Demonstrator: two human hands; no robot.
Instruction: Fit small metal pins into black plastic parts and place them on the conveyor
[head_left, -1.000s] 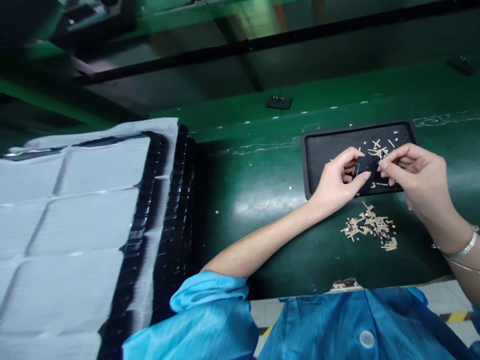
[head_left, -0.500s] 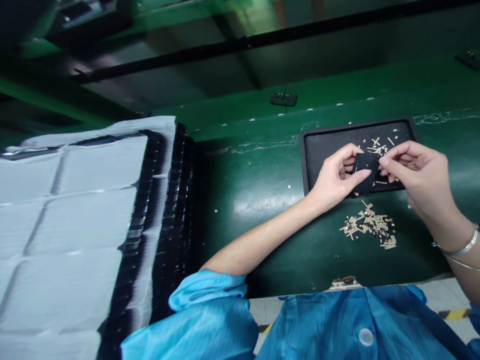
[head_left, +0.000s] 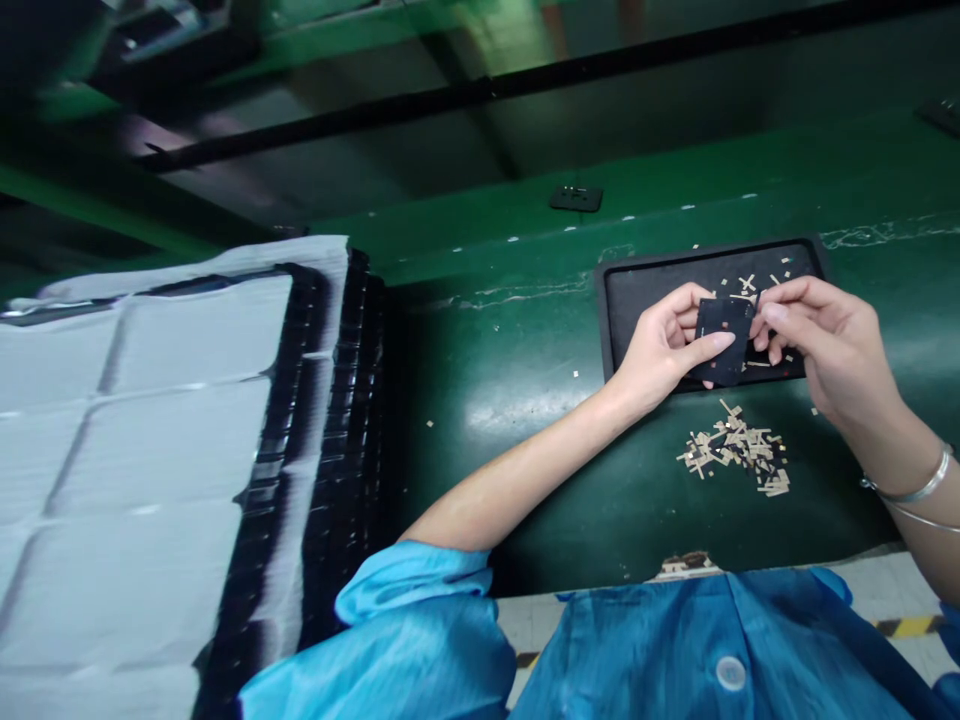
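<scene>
A thin black rectangular plate [head_left: 724, 345] with small holes is held by my left hand [head_left: 670, 345], thumb on its face and fingers behind. My right hand [head_left: 821, 335] is closed in a pinch at the plate's upper right edge; whatever lies between its fingertips is too small to make out. Both hands are over a shallow black tray [head_left: 637, 290], where small pale strips and squares [head_left: 747, 284] lie scattered. On the green table just in front of the tray sits a loose pile of pale and dark little pieces [head_left: 739, 447].
At the left stands a stack of black trays [head_left: 341, 450], topped by white sheet material [head_left: 172, 430]. Another small black plate [head_left: 576, 198] lies toward the back of the green table [head_left: 487, 430]. A dark object [head_left: 941, 115] is at the far right edge.
My hands and the black plate have shifted slightly left, and the plate shows more of its face. My right fingertips remain at its upper right edge.
</scene>
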